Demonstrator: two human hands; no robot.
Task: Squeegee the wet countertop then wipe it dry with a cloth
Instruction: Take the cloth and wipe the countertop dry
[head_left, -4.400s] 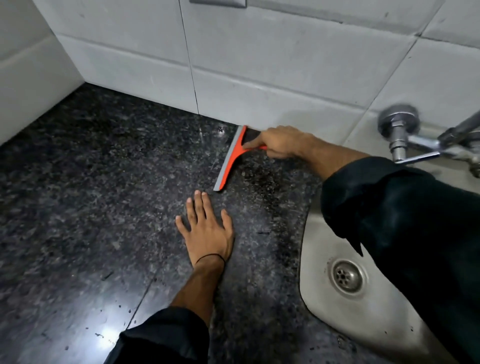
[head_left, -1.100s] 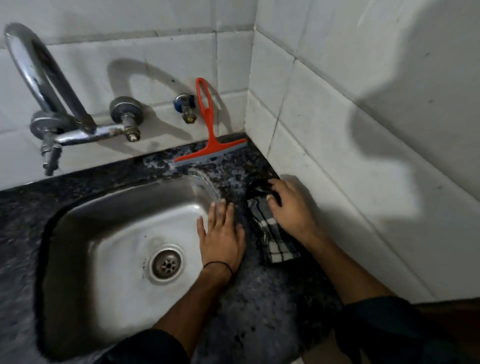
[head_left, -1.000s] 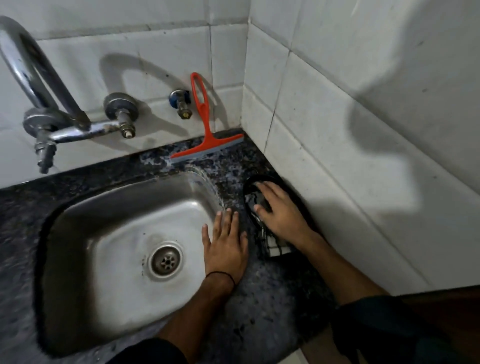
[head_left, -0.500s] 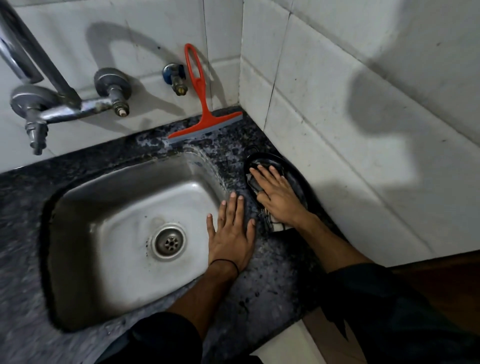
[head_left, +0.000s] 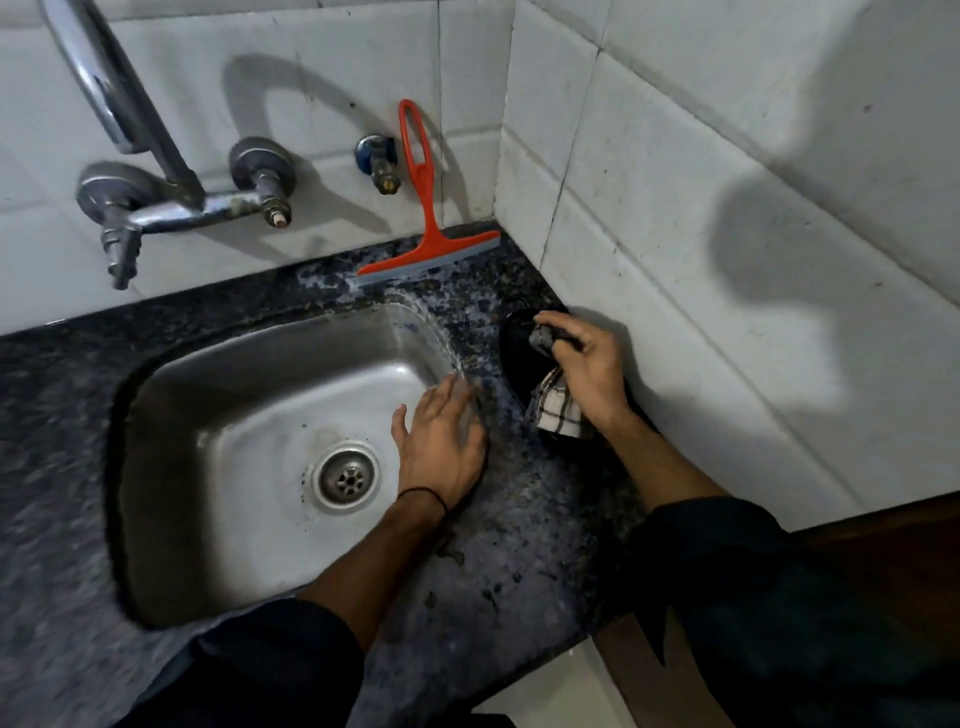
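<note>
The orange squeegee (head_left: 422, 228) leans upright against the back wall tiles, its blade on the dark speckled countertop (head_left: 524, 525) in the corner. My right hand (head_left: 584, 366) is closed on a checked cloth (head_left: 556, 410), lifted out of a black dish (head_left: 519, 353) beside the right wall. One end of the cloth hangs below my fist. My left hand (head_left: 441, 447) rests flat, fingers spread, on the sink's right rim and holds nothing.
A steel sink (head_left: 249, 447) with a drain fills the counter's middle. A curved chrome tap (head_left: 156, 171) and a small blue valve (head_left: 376, 161) stick out from the back wall. White tiled walls meet in the corner at right. The counter's front edge runs below my arms.
The squeegee went from my right hand on the left counter to leaning in the corner. My right hand, flat on the cloth in the dish, has now closed on it and lifted it.
</note>
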